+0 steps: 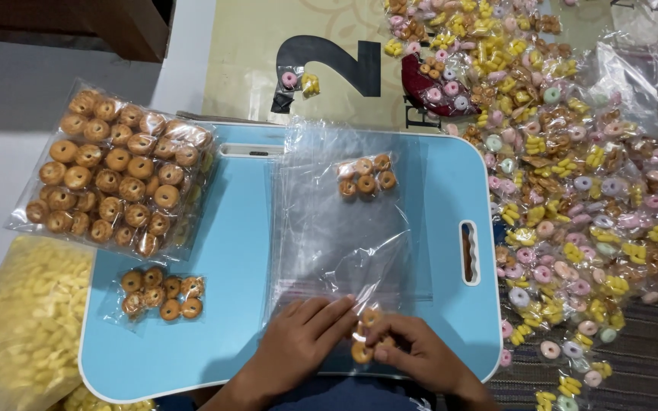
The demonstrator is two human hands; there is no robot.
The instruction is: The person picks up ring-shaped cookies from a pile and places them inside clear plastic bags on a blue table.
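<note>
Hands, bottom centre: left hand [302,335] lies flat, fingers spread, pressing the near edge of a clear plastic bag [336,221]; right hand [413,354] is closed in a pinch on small brown ring-shaped pieces [365,335] at the bag's mouth.
Clear plastic bag: spread over the middle of the blue lap table [230,221]; a small cluster of rings [365,176] sits at its far end, toward the top of the frame.
Handling note: judged best done with the left palm kept down so the film does not slide, and the rings fed in a few at a time; the film looks slippery and creased.
Small filled bag [161,293]: lower left of the table, well apart from the hands.
Large ring pack [116,179]: left of frame, overhanging the table edge.
Yellow-piece bag [20,320]: lower left, off the table.
Loose mixed packets [580,190]: heaped across the right of the frame.
</note>
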